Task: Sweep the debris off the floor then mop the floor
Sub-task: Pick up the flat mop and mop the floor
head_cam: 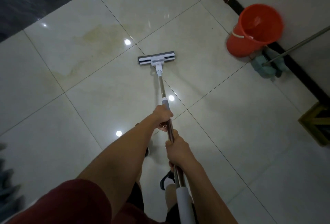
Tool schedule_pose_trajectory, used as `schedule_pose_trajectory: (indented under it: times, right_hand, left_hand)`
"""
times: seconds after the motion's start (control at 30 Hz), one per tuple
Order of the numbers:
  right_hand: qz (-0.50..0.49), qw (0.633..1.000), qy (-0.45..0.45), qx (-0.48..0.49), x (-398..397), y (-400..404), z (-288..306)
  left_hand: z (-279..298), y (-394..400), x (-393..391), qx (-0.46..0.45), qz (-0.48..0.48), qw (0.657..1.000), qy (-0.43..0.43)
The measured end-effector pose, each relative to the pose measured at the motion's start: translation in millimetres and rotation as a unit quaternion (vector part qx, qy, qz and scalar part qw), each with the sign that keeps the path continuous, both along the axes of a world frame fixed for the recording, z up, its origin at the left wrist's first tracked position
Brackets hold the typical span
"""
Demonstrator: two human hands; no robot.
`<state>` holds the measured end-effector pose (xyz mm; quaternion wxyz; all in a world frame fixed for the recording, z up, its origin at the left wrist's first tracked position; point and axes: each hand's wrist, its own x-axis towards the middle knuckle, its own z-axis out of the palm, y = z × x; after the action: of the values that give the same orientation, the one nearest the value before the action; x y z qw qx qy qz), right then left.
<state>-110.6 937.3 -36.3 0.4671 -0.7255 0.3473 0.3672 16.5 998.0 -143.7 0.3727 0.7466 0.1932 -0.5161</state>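
Scene: a person works a flat mop (161, 81) across a glossy tiled floor (223, 134), its head (156, 59) flat on the tiles ahead of them
Left hand (163, 116): wraps the pole just below the grey sleeve
Right hand (176, 149): clenches the bare metal shaft nearer the body, just behind the left
Handling: the pole looks stiff and light, likely smooth steel that could slip in a damp palm; the sleeved sections seem the surer places to hold
Floor: yellowish stains (92, 36) lie left of the head, not yet reached; wet tile is probably slick underfoot
Nearby: an orange bucket (253, 31) stands by the wall, a teal broom (267, 65) beside it
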Motion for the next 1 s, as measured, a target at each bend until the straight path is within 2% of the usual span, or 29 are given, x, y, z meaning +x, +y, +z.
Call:
schedule_pose_trajectory:
  times: [0.1, 0.23, 0.37, 0.47, 0.57, 0.63, 0.77, 0.9, 1.0]
  right_hand:
    - [0.01, 1.0, -0.005, 0.006, -26.8, -18.6, 6.3]
    - [-0.101, 0.991, 0.009, 0.09, -43.9, -43.6, 7.5]
    - [-0.214, 0.953, 0.09, 0.197, -32.2, -70.1, 4.2]
    - [-0.262, 0.918, 0.137, 0.263, -19.8, -84.4, 4.0]
    - [-0.237, 0.948, 0.099, 0.186, -7.0, -89.3, 3.8]
    - [-0.19, 0.973, 0.051, 0.118, -0.4, -88.3, 5.9]
    - [-0.077, 0.997, -0.008, 0.007, 11.9, -83.2, 17.8]
    - [0.049, 0.994, -0.051, -0.083, 26.2, -80.9, 29.9]
    - [0.159, 0.972, -0.072, -0.16, 38.3, -85.9, 39.6]
  left_hand:
    - [3.3, -12.3, -30.2, -0.01, 0.04, 0.999, 0.002]
    - [3.3, -27.6, -49.5, -0.045, 0.093, 0.995, -0.014]
    - [-3.0, -41.8, -40.5, -0.033, 0.141, 0.989, -0.012]
    - [-8.5, -50.9, -28.5, -0.022, 0.158, 0.987, 0.008]
    - [-13.3, -64.2, -14.6, -0.003, 0.138, 0.99, 0.005]
    - [-11.3, -71.9, -6.1, 0.011, 0.127, 0.992, -0.016]
    - [2.2, -72.8, 5.6, 0.008, 0.149, 0.989, -0.02]
    - [19.3, -69.1, 21.9, -0.01, 0.201, 0.98, -0.009]
    - [31.1, -71.3, 33.0, -0.038, 0.265, 0.963, -0.001]
